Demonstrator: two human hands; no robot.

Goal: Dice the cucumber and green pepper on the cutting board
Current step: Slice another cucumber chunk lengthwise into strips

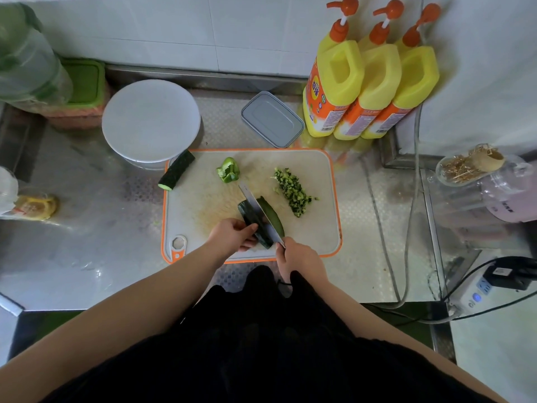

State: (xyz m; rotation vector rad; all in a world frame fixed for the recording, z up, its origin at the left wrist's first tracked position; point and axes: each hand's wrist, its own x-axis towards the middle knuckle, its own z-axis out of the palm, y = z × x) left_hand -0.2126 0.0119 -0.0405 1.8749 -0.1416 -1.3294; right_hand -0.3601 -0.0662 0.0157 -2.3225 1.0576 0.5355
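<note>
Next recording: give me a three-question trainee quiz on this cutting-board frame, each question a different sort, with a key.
1. True or false: the green pepper piece has already been diced.
2. Which hand grips the steel knife? A) left hand B) right hand
3. Fill in: the pile of diced cucumber lies on the ___ side of the orange-rimmed white cutting board.

Key: 1 false, it is whole. 2 B; the left hand holds the dark green cucumber piece being split lengthwise. 3 right.
</note>
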